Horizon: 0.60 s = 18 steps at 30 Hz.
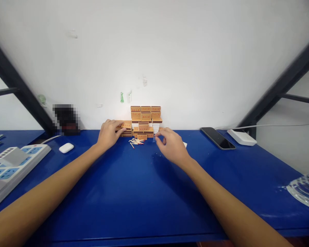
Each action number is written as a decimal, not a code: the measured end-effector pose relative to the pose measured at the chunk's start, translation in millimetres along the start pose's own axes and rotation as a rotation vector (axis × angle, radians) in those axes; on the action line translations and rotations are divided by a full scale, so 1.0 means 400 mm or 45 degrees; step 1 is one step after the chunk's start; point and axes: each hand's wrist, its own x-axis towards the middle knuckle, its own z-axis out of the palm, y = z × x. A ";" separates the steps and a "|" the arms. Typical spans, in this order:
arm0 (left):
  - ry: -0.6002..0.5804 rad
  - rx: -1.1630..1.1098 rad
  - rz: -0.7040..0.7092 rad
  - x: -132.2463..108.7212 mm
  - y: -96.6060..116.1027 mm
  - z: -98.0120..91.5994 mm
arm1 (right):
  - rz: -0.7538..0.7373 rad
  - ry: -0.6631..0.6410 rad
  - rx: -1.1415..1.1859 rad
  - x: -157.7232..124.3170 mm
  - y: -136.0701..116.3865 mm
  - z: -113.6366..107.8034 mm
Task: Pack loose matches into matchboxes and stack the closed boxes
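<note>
Several yellow-orange matchboxes with red lettering form a stacked structure (pixel 145 116) against the wall, with white blocks (pixel 156 128) set into its right side. My left hand (pixel 109 133) is at the lower left stack, its thumb and fingers closed round a matchbox (pixel 126 124) there. On the right, my right hand (pixel 171 144) is beside the structure's base, thumb and forefinger drawn together in a pinch; whatever is between them is too small to make out. A loose heap of matches (pixel 137 141) with red tips lies in front of the stack.
A blue tabletop (pixel 134 199) holds a power strip (pixel 25 161) and a white earbud case (pixel 66 148) at left. On the right lie a phone (pixel 217 138), a white box-shaped device (pixel 242 137) and a clear plastic item (pixel 305 190). Dark metal bars flank both sides.
</note>
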 end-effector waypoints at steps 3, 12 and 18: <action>0.013 0.009 -0.021 -0.005 0.020 -0.009 | 0.108 0.015 -0.133 0.016 0.038 -0.030; -0.035 0.040 0.044 -0.124 0.059 -0.111 | 0.252 -0.115 -0.236 0.065 0.210 -0.071; -0.155 -0.222 0.117 -0.182 0.078 -0.115 | 0.178 -0.309 -0.206 0.154 0.228 0.013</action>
